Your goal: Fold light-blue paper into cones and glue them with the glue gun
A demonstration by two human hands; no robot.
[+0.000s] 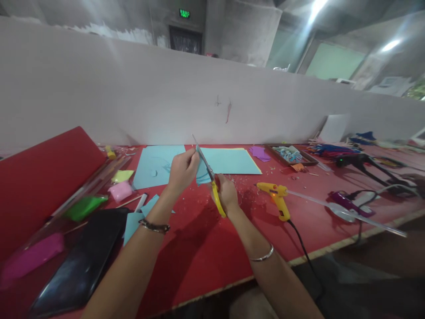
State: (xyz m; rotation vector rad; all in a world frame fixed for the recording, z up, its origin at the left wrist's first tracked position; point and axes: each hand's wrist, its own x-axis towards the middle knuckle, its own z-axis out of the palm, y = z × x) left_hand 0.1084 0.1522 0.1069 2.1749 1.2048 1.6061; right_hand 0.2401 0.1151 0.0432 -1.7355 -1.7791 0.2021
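Note:
My left hand [181,170] is closed in a pinch on a piece of light blue paper [201,173], held up above the red table [199,248]. My right hand [227,193] grips yellow-handled scissors [212,184]. Their blades point up and away and meet the blue piece beside my left fingers. Two larger light blue sheets lie flat behind my hands: a left sheet [156,166] and a right sheet [229,160].
A yellow glue gun [277,199] with a black cord lies right of my hands. A black tablet [79,266] and coloured bags sit at the left. A tray of scraps [290,155], purple paper and tools lie at the back right. A white partition [133,97] stands behind.

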